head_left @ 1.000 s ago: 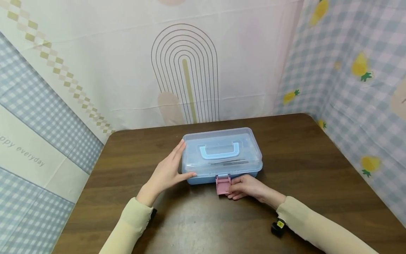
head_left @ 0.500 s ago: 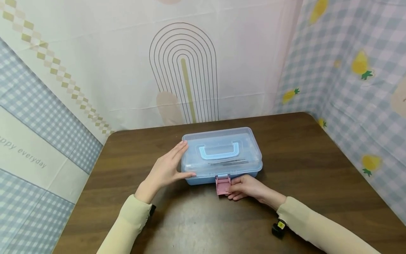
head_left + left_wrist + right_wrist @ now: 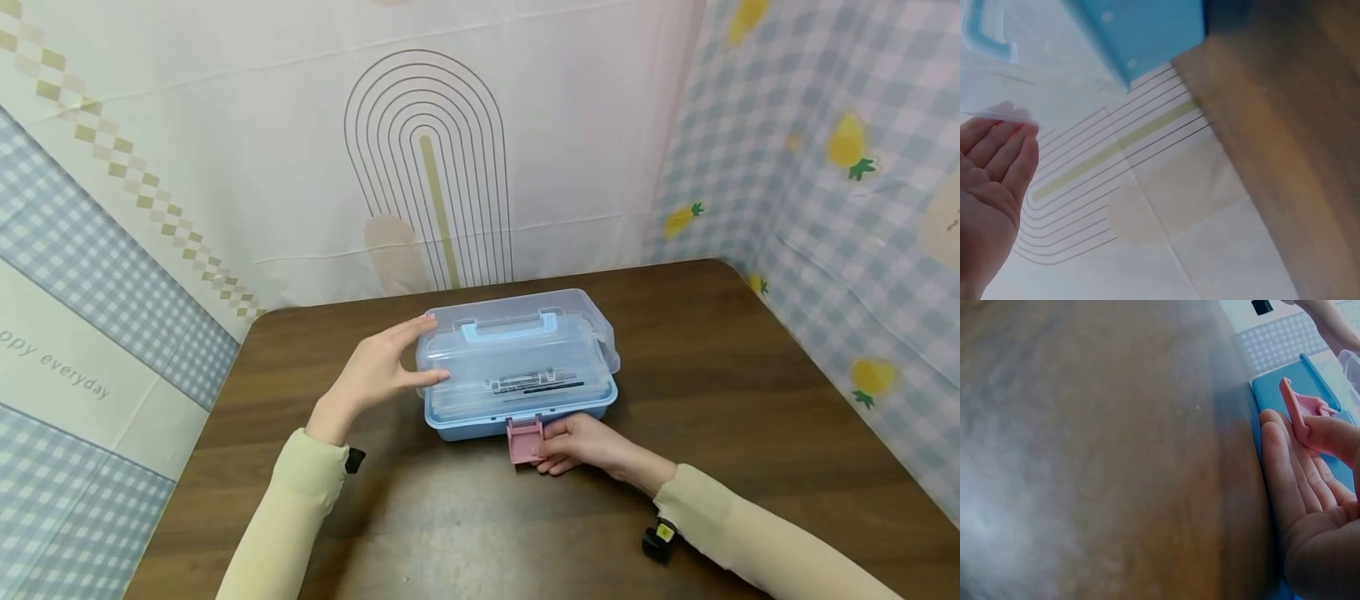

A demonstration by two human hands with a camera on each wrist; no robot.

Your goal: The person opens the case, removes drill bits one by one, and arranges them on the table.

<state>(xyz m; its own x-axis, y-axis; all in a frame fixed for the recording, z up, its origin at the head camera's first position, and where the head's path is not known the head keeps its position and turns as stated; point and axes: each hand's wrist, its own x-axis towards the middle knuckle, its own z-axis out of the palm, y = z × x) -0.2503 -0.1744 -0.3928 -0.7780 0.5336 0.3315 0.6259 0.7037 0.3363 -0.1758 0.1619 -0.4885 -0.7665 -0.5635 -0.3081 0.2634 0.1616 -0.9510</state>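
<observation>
A storage box (image 3: 487, 427) with a light-blue base stands on the table, its clear lid (image 3: 517, 304) tilted up at the front. The lid carries a light-blue handle (image 3: 510, 330). My left hand (image 3: 367, 372) touches the lid's left side, thumb toward the front and fingers toward the back. In the left wrist view its fingers (image 3: 1016, 147) look nearly straight against the lid's edge. My right hand (image 3: 588, 442) pinches the pink latch (image 3: 523, 442), which is flipped outward at the front. Several slim dark and silvery items (image 3: 534, 382) show blurrily through the lid.
The box rests on a dark brown wooden table (image 3: 450, 517). Behind the table hangs a white patterned cloth (image 3: 585, 167). A checked cloth with pineapples (image 3: 825, 250) borders the right, and another checked cloth (image 3: 67, 233) the left.
The lid's front has risen off the base, with the left hand moving up and back along with it. The right hand still holds the pink latch in nearly the same place.
</observation>
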